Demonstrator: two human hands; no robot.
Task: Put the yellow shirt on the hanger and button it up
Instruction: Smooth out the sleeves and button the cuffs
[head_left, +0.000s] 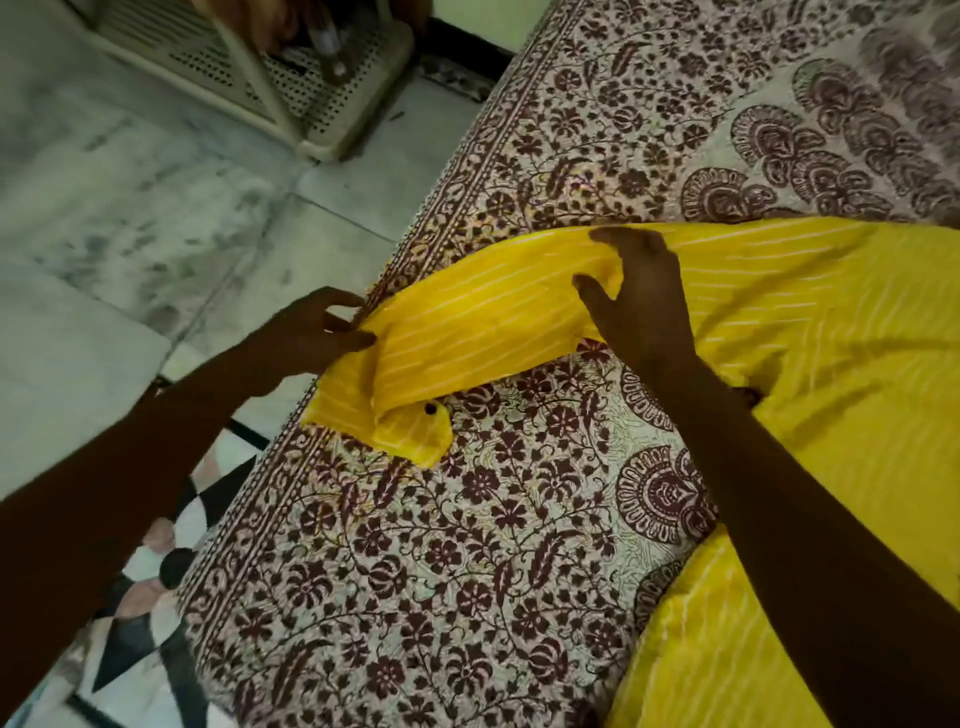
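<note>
Two hands hold the yellow shirt (831, 338) at the bed (467, 571) edge: left hand (306, 338) fingers (353, 340) pinch the sleeve (467, 332) end, right hand (641, 312) fingers clutch mid-sleeve.

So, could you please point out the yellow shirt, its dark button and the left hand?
yellow shirt (493, 322): head view, middle of the sleeve.
dark button (430, 409): head view, its centre.
left hand (304, 340): head view, back of the hand.
</note>
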